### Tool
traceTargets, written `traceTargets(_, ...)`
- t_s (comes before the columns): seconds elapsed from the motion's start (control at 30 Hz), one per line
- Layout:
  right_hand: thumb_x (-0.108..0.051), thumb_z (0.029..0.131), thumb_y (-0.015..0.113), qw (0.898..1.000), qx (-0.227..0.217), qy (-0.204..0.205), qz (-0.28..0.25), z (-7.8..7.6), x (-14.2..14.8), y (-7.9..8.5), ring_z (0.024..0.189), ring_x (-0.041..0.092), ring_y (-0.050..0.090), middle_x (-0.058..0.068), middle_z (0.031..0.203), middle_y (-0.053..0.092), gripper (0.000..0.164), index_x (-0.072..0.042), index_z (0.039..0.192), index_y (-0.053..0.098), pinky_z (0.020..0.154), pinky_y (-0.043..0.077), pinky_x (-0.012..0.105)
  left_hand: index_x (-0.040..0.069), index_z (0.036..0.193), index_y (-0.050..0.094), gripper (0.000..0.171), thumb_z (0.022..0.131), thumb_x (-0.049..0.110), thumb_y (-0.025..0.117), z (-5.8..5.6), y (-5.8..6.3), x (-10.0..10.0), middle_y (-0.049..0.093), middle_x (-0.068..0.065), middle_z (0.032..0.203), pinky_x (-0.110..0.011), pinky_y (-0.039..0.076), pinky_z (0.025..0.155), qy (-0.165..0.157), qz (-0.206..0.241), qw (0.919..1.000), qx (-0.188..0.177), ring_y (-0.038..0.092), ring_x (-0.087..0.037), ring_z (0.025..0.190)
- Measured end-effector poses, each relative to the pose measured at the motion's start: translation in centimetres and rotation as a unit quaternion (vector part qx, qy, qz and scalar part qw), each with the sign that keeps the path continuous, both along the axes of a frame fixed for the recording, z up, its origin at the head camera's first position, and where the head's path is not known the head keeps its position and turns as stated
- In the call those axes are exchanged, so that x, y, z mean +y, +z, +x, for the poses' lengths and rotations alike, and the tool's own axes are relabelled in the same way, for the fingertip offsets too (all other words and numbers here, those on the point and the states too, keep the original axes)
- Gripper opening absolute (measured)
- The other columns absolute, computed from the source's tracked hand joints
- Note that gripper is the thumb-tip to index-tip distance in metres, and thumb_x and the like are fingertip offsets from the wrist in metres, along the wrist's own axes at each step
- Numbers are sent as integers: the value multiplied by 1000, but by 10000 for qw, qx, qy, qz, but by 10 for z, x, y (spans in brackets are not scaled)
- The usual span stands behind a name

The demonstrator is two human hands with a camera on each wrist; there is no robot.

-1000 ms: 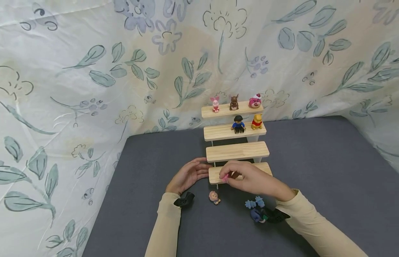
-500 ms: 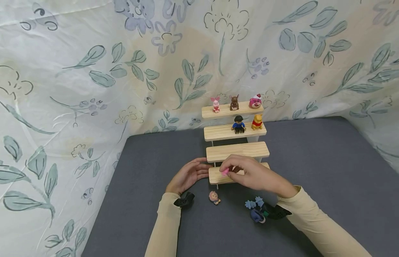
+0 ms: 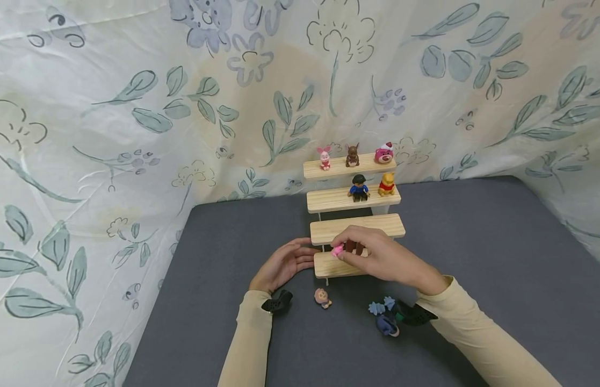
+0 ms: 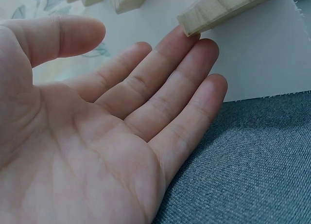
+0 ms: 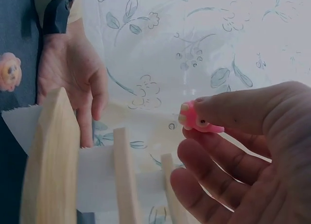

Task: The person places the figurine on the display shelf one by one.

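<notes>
Between thumb and forefinger, my right hand (image 3: 379, 255) pinches a small pink figurine (image 5: 197, 119). It hovers over the lowest step of the tiered wooden display stand (image 3: 355, 232), and most of the figurine is hidden by the fingers in the head view. My left hand (image 3: 284, 264) lies palm up with straight fingers at the stand's left side. In the left wrist view its fingertips (image 4: 209, 49) touch or nearly touch the end of a wooden step (image 4: 209, 15). A peach-coloured figurine (image 3: 322, 298) lies on the dark table in front of the stand.
Blue figurine pieces (image 3: 387, 322) lie by the right wrist. A pink piglet (image 3: 324, 158), a brown figure (image 3: 352, 155) and a pink bear (image 3: 384, 153) stand on the top step. Below them are a blue-clad figure (image 3: 359, 188) and a yellow bear (image 3: 387, 184). Floral cloth (image 3: 261, 97) hangs behind.
My right hand has risen slightly and moved back from the lowest step's front toward the step above, still pinching the pink figurine. My left hand has stayed put.
</notes>
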State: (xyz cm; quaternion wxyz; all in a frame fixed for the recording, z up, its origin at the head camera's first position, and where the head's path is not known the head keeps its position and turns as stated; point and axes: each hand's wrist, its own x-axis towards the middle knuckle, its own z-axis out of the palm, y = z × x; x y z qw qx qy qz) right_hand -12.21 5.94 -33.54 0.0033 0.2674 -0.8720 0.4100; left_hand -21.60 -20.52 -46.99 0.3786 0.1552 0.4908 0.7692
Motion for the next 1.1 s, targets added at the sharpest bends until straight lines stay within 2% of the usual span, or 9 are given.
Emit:
traceTargets(0.27,-22,96,71,9969,558,-322,461,-7,-4,11,90,7,59,-7,103,68,20,-15,115,72,73,53,28,12,137,51,31,111,22,36,2,-1,-2,63,-10,128,-33,54,104,54,7,10000,-53,63,-22,121)
traceTargets(0.53,-26,98,69,9922,832,-565,731,-20,-4,23,98,16,59,-4,109,73,22,-15,116,74,78,50,34,10,141,48,34,111,23,36,3,-2,-5,63,-10,129,-34,53,105,33,7,10000,-38,63,-22,122)
traceTargets(0.83,-23,95,73,9808,1576,-611,970,-39,-5,33,92,22,57,0,106,76,23,-10,114,75,78,46,36,10,141,49,35,111,23,37,5,-3,-6,63,-9,128,-34,54,104,12,61,10000,-57,63,-22,121)
traceTargets(1.1,-21,95,72,9762,1687,-874,1045,-54,-9,44,107,26,63,6,110,76,27,-9,119,73,91,52,46,10,140,48,34,111,22,36,7,-2,-7,62,-9,128,-34,54,103,-19,54,10000,-64,63,-22,120)
